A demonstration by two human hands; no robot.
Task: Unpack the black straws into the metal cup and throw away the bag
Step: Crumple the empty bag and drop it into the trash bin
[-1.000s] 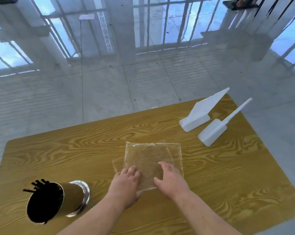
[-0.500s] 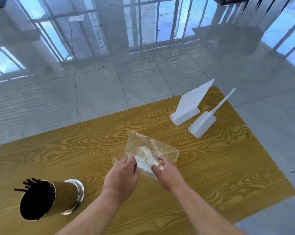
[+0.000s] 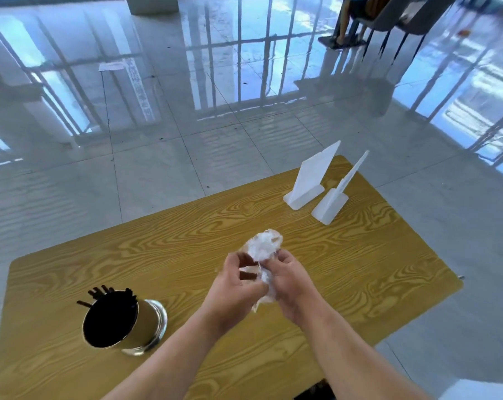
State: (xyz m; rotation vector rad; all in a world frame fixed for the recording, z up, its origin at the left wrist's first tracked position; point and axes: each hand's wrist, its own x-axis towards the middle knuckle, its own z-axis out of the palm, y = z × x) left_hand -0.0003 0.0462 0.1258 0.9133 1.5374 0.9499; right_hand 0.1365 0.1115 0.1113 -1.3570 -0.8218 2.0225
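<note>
Clear plastic, all scrunched up, is the main thing going on. The crumpled clear plastic bag (image 3: 263, 246) is wadded between both hands, over the middle of the yellowish wood-grain table (image 3: 360, 269). The left hand (image 3: 233, 287) has its fingers curled around the near-left side of the wad. The right hand (image 3: 288, 281) is clamped onto the right side. A puff of whitish plastic sticks out past the fingers on the far side, and a little tail hangs out on the near side. Can't really tell if the bag touches the tabletop or sits just above it.

Black straws (image 3: 84, 304) are in the shiny metal cup (image 3: 149, 319), which stands at the near left of the table, well apart from the hands. Only the straw tips show, poking over the far-left rim. The inside of the cup just reads as solid black from this angle, so no idea how many are in there.

Over at the far right corner there's a wider white plastic stand (image 3: 311, 180). Just beside it on the right is a narrower white plastic stand (image 3: 329, 204), and both blades tilt toward the far right. Beyond the table is a glossy grey tiled floor (image 3: 158, 168) full of window reflections, with some dark chairs (image 3: 403, 13) at the far right.
</note>
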